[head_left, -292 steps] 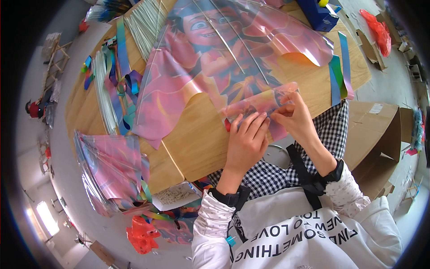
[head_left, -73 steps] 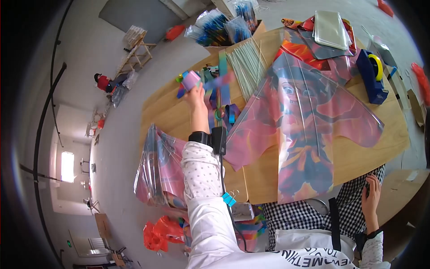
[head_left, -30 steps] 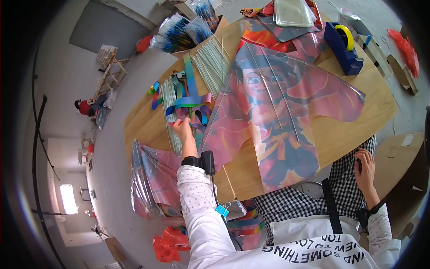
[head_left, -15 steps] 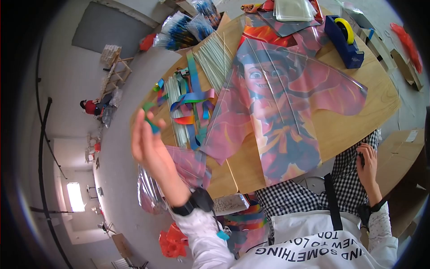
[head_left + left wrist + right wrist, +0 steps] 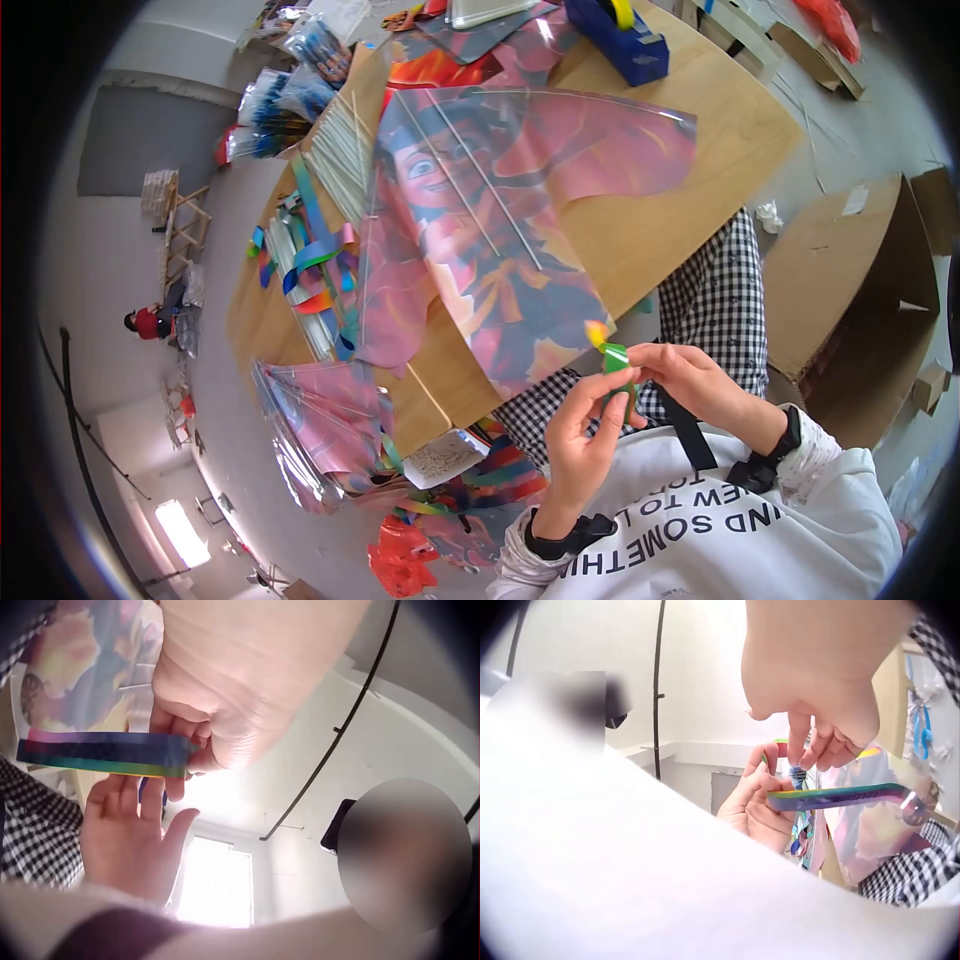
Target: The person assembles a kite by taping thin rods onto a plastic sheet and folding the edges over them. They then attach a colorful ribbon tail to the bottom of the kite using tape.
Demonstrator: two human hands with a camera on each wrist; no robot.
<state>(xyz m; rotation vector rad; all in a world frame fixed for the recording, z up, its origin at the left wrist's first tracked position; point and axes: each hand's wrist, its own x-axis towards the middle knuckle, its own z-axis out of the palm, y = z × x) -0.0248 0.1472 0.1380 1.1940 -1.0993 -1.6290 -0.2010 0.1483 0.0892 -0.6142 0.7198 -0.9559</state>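
In the head view, my left hand (image 5: 585, 435) pinches a shiny rainbow ribbon (image 5: 614, 356) between thumb and fingers, in front of the apron. Its yellow end sticks up over the bottom edge of a printed kite (image 5: 490, 240). My right hand (image 5: 705, 385) meets it from the other side, fingertips right at the ribbon. In the left wrist view, the folded ribbon (image 5: 97, 754) juts sideways from the left fingers, and the right thumb stands apart from its fingers. From the right wrist, the ribbon (image 5: 840, 796) shows as a flat strip, the right index finger pointing down behind it.
Tangled ribbons (image 5: 315, 262) and pale sticks (image 5: 340, 155) lie on the wooden table (image 5: 690, 210). A blue tape dispenser (image 5: 625, 45) stands at the back. A second kite (image 5: 325, 415) hangs over the left edge, near a white box (image 5: 445, 458). An open carton (image 5: 850, 300) stands right.
My left hand has left the ribbon pile and come to my lap with a ribbon. My right hand has risen from my thigh to meet it. The head view has swung right.
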